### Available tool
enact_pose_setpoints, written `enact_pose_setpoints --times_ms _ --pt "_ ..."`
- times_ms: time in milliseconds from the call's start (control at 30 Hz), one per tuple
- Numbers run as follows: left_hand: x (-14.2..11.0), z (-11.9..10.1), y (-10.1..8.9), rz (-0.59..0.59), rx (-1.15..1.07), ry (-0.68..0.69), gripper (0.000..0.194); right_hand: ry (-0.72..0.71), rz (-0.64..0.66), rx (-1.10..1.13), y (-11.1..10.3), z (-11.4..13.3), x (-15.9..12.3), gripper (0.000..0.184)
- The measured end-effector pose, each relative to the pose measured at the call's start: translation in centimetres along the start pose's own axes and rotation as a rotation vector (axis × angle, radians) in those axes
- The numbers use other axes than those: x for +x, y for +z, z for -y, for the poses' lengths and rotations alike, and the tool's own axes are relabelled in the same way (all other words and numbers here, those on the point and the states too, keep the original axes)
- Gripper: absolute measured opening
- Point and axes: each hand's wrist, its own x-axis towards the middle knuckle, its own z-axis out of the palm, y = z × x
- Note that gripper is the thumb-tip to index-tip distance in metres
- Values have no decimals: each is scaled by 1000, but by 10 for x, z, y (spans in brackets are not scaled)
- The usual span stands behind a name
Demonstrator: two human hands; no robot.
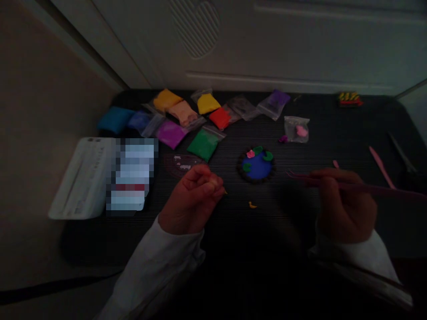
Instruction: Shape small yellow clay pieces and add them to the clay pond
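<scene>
My left hand point(193, 200) is closed in a pinch, with a tiny yellow bit of clay point(226, 192) poking out at its fingertips. Pink tweezers point(387, 190) lie in the grip of my right hand point(348, 209), their two thin tips pointing left and slightly apart. Between the hands sits a small round clay pond point(256, 168), blue inside a dark rim, with green leaves and a pink flower point(250, 154) on it. In front of the pond is a little yellow clay duck point(252, 205), touched by neither hand.
Bags of coloured clay, among them a green one point(203, 144), lie along the back left. A phone point(133, 173) and a white package point(83, 178) are at the left. A pink clay tool point(382, 166) and dark scissors point(403, 153) lie at the right.
</scene>
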Motion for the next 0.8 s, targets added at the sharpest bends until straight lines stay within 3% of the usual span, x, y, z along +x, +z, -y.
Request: enact_pose_setpoints --times_ms 167,300,800 --pt "1 1 0 -22 -15 -1 19 -120 153 -268 -6 -31 -16 28" --pt "0 2 0 -14 -26 18 21 -165 210 -371 -7 -41 -23 27" --pt "7 5 -4 37 -78 43 13 -163 317 -712 -4 -35 -28 60"
